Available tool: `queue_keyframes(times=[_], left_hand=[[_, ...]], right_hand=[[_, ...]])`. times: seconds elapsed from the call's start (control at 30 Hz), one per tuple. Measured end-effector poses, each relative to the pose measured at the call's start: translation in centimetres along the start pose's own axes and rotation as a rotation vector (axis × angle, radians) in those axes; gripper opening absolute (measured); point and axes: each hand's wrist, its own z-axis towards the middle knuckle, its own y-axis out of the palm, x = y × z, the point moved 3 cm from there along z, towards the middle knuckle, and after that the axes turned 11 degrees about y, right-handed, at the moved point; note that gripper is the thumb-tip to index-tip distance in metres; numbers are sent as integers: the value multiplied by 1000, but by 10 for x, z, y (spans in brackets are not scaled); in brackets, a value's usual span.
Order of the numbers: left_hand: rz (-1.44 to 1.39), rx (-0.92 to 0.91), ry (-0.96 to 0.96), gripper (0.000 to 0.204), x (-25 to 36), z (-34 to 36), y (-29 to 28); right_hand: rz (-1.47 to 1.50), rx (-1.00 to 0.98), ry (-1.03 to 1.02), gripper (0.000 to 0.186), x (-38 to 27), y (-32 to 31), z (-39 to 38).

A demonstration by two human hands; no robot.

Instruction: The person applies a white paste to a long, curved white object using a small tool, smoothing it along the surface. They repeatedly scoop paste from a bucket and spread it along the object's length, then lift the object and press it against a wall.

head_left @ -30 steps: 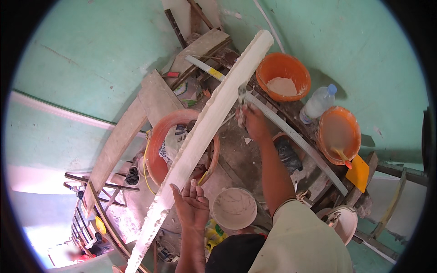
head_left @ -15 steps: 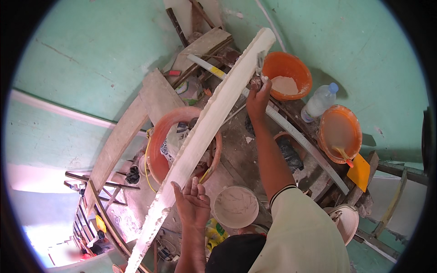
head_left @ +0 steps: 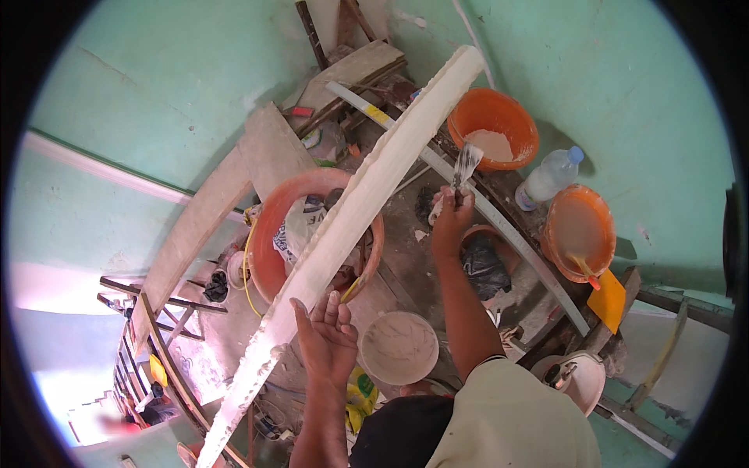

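Note:
A long white plaster strip (head_left: 374, 183) with rough, lumpy edges slants across the view from lower left to upper right. My left hand (head_left: 326, 335) is open, palm turned up and fingers slightly bent, right beside the strip's lower half. Its thumb and fingertips lie at the strip's edge; I cannot tell whether they bear any weight. My right hand (head_left: 452, 222) is closed round the handle of a putty knife (head_left: 466, 165). The knife's whitish, fan-shaped blade points up, apart from the strip and in front of an orange bucket (head_left: 527, 129) holding pale powder.
Under the strip stands a large reddish tub (head_left: 269, 226) with a sack inside. A round pan (head_left: 399, 349) of pale paste lies near me. To the right are a plastic bottle (head_left: 550, 178), an orange basin (head_left: 555, 234) and a long metal straightedge (head_left: 519, 242). Boards (head_left: 203, 234) lean at left.
My right hand has drawn the putty knife off the strip, toward me and slightly right. My left hand stays at the strip's lower half. The view has shifted a little.

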Motion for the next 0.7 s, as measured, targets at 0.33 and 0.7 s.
queue_keyframes(times=[0.33,0.7], left_hand=[[94,-171,-2,73,3,-14,-13],[776,-228,-80,60,-65,-29,-227]], right_hand=[[102,-433,452,13,37,-40,-19],[-1232,-1057,287,28,-98,-72,-176]])
